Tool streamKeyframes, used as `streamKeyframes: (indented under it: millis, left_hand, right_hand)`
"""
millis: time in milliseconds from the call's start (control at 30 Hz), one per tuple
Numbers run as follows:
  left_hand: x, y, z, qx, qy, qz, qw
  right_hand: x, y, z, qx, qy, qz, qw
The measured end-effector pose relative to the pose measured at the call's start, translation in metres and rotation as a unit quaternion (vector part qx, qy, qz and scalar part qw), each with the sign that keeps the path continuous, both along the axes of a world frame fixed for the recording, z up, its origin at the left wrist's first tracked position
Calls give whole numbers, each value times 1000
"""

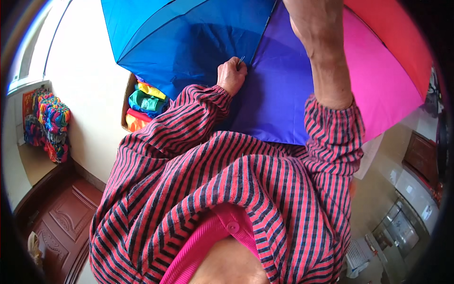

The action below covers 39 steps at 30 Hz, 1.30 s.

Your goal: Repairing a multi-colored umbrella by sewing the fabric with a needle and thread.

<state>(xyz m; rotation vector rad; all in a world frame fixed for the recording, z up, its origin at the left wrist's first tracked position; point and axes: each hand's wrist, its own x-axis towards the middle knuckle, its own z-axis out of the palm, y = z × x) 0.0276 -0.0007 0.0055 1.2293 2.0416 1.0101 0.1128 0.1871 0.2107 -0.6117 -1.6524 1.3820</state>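
Observation:
An open umbrella (283, 94) with panels of blue, purple, pink and red spreads across the upper part of the view. My left hand (231, 75) is closed over the seam of the blue and purple panels, beside a thin dark rib (263, 38). A slim metal piece (241, 61) sticks up between its thumb and fingers; its kind is not clear. My right arm reaches up over the purple and pink panels. Only the wrist and part of my right hand (316, 19) show at the top edge, and its fingers lie outside the picture.
Left of the umbrella stands a cardboard box (126, 106) of folded, brightly coloured fabric (146, 102). Bundles of multicoloured cord (53, 118) hang by the white wall. A brown panelled door (71, 213) is at lower left. Furniture (399, 225) stands at lower right.

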Motion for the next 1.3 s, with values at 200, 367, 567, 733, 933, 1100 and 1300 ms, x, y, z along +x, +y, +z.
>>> streamKeyframes:
  millis: [200,367,567,733,933,1100,1300]
  left_hand:
    - [-4,1,-27,123,73,-2,990]
    - [-3,-3,-25,127,72,8,989]
    - [9,-16,-1,-61,-66,55,994]
    - [12,-19,-18,-93,-59,101,989]
    - [-3,-5,-35,-90,-77,4,993]
    - [-10,2,-55,-24,-41,-38,998]
    - [-11,-1,-65,17,-79,-5,997]
  right_hand:
    - [-46,-75,85,68,-164,41,983]
    - [-67,-68,81,404,-90,-102,905]
    - [-125,-67,39,566,-21,-26,824]
    - [-178,-63,23,711,28,-12,702]
    - [-204,-70,15,716,254,-40,649]
    - [-210,-95,30,655,46,92,749]
    - [-202,-122,54,565,38,155,810]
